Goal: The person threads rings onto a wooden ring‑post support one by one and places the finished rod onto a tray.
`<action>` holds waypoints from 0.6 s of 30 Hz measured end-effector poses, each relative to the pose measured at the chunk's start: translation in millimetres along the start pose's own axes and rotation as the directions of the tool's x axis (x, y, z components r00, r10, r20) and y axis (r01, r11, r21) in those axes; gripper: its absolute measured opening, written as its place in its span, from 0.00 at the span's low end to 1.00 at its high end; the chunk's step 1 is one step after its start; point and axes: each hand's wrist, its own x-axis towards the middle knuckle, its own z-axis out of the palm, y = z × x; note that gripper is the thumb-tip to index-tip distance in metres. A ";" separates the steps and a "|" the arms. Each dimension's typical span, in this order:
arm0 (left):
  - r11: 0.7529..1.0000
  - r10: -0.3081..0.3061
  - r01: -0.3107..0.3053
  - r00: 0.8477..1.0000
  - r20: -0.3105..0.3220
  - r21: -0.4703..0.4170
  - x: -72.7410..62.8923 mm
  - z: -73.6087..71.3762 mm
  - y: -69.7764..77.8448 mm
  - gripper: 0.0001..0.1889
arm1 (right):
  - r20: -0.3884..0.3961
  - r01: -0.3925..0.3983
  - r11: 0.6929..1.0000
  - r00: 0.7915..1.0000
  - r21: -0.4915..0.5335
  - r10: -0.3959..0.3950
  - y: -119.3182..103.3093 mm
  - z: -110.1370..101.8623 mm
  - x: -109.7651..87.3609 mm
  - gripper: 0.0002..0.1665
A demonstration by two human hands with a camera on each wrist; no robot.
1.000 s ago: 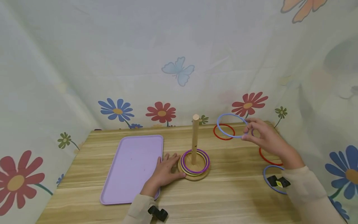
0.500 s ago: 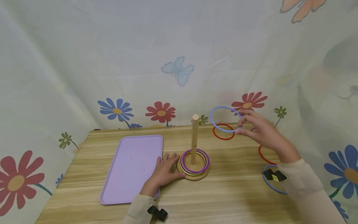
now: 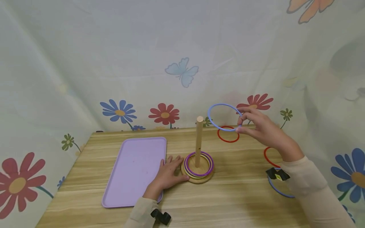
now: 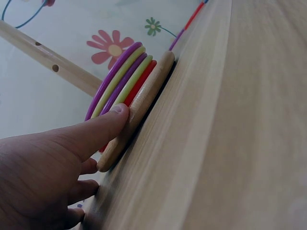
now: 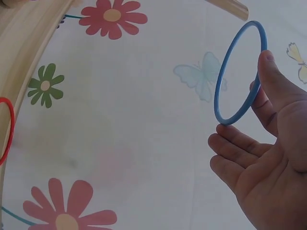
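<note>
My right hand [image 3: 263, 129] pinches a blue ring [image 5: 244, 107] between thumb and fingers, holding it tilted in the air to the right of the peg's top. A wooden peg [image 3: 199, 139] stands upright on its round base [image 3: 200, 180]. Around its foot lies a stack of purple, yellow-green and red rings, with a purple ring [image 4: 108, 79] uppermost. My left hand [image 3: 168, 175] spreads beside the base, its thumb pressing on the rim and its other fingertips down at the left side of the base.
A lilac tray [image 3: 134, 172] lies left of the peg. At the back right is a red ring [image 3: 228, 141]. Another red ring [image 3: 267, 160] and another blue ring [image 3: 278, 191] lie at the right, partly covered by the right arm. A flowered cloth hangs behind the table.
My right hand has moved up and to the left with the blue ring, bringing it closer to the peg's top. My left hand has stayed at the base.
</note>
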 end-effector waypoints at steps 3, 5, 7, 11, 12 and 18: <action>1.000 0.004 -0.004 1.000 -0.002 0.002 0.3 0.0 -0.2 0.48 | -0.013 0.004 1.000 1.000 0.010 -0.004 -1.8 -0.3 2.0 0.20; 1.000 0.006 -0.006 1.000 -0.002 0.002 0.7 0.0 -0.2 0.48 | -0.019 0.009 1.000 1.000 0.019 -0.008 -3.5 -0.6 4.1 0.20; 1.000 0.006 -0.006 1.000 -0.001 0.003 1.0 -0.2 -0.1 0.48 | -0.021 0.015 1.000 1.000 0.022 -0.015 -5.6 -1.1 6.4 0.20; 1.000 0.005 -0.005 1.000 -0.003 0.005 1.3 0.0 -0.3 0.47 | -0.012 0.028 0.999 1.000 0.033 -0.028 -9.9 -0.7 10.7 0.20; 1.000 0.005 -0.005 1.000 -0.002 0.005 1.2 -0.1 -0.1 0.47 | -0.008 0.025 0.999 1.000 0.038 -0.025 -10.8 -0.3 11.5 0.20; 1.000 0.004 -0.004 1.000 -0.001 -0.007 -0.6 -0.4 1.5 0.48 | 0.016 0.011 0.999 1.000 0.053 -0.012 -15.8 4.9 15.5 0.19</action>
